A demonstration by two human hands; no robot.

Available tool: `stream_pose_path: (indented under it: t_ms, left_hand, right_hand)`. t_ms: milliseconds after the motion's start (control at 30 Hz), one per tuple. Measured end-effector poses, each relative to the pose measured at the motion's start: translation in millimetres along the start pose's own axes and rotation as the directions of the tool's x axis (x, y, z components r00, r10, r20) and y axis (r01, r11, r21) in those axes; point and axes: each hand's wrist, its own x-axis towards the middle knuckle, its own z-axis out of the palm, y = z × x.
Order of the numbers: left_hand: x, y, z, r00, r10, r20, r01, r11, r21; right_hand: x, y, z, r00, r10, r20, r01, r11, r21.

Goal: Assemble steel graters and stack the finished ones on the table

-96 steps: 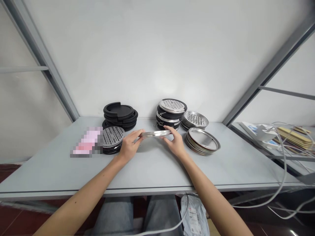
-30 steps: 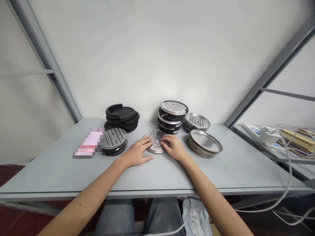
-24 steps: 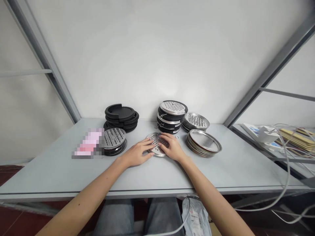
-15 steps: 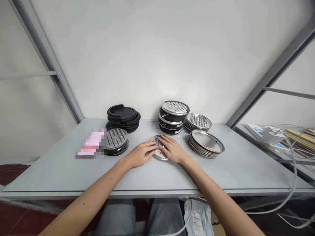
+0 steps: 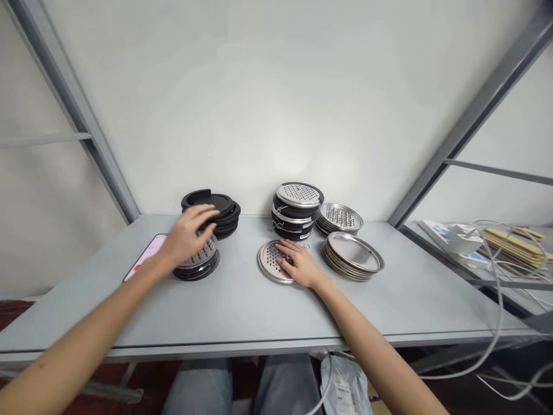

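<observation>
A perforated metal disc [image 5: 270,262] lies flat on the grey table [image 5: 242,300]. My right hand [image 5: 298,264] rests on it, fingers stretched out flat. My left hand [image 5: 188,236] hovers to the left, blurred, fingers spread and holding nothing, above a small stack of black rings topped by a perforated disc [image 5: 196,264]. Just behind the left hand stands a stack of black round lids [image 5: 216,206].
At the back middle is a stack of black rings with metal discs [image 5: 298,210]. Right of it sit perforated metal discs [image 5: 339,218] and a pile of plain metal pans [image 5: 352,256]. A pink phone [image 5: 147,256] lies left. Cables and boards [image 5: 514,242] lie right.
Both hands first lowered the metal disc onto the table and pressed on it. My left hand has now left it and swung left toward the black stacks. The right hand stays on it.
</observation>
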Motion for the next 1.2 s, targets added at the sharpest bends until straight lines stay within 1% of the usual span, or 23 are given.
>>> stream_pose_path:
  t_ms: [67, 100, 167, 233, 300, 400, 633, 800, 933, 1200]
  left_hand:
    - [10.0, -40.8, -15.7, 0.998, -0.052, 0.041, 0.047, 0.993, 0.108]
    - [13.8, -60.7, -21.1, 0.994, -0.072, 0.088, 0.059, 0.988, 0.146]
    - [19.1, -95.4, -27.5, 0.968, -0.088, 0.236, 0.050, 0.986, 0.161]
    - [22.8, -119.2, -29.2, 0.923, -0.085, 0.375, 0.038, 0.991, 0.132]
    - [26.7, -131.1, -28.6, 0.905, -0.088, 0.415, 0.036, 0.991, 0.133]
    - [33.9, -133.4, -27.3, 0.899, -0.094, 0.427, 0.028, 0.987, 0.157]
    - [42.9, -125.0, -31.4, 0.891, -0.094, 0.444, -0.023, 0.968, 0.251]
    - [44.5, -117.8, -36.5, 0.883, -0.158, 0.442, -0.011, 0.934, 0.356]
    - [45.1, -113.4, -37.2, 0.890, -0.142, 0.432, -0.032, 0.928, 0.371]
    - [35.3, -111.1, -34.9, 0.909, -0.142, 0.391, -0.004, 0.937, 0.350]
  right_hand:
    - [0.5, 0.7, 0.2, 1.000, -0.003, -0.010, 0.003, 1.000, 0.009]
    - [0.8, 0.7, 0.2, 1.000, -0.004, -0.014, 0.004, 1.000, 0.012]
    - [1.0, 0.4, 0.0, 1.000, -0.007, -0.017, 0.007, 1.000, 0.014]
    - [0.9, -0.2, -0.7, 1.000, -0.009, -0.015, 0.009, 1.000, 0.014]
    - [0.8, -0.7, -1.6, 1.000, -0.008, -0.010, 0.008, 1.000, 0.013]
    - [0.8, -0.6, -2.1, 1.000, -0.002, -0.007, 0.002, 1.000, 0.015]
    - [0.5, 0.7, -1.5, 1.000, -0.006, -0.007, 0.006, 0.999, 0.034]
    - [0.3, 0.0, -2.6, 1.000, -0.006, -0.003, 0.006, 1.000, 0.028]
    - [0.4, 0.2, -3.3, 1.000, -0.008, 0.008, 0.008, 1.000, 0.026]
    - [0.2, -0.1, -3.5, 1.000, -0.007, 0.001, 0.007, 1.000, 0.031]
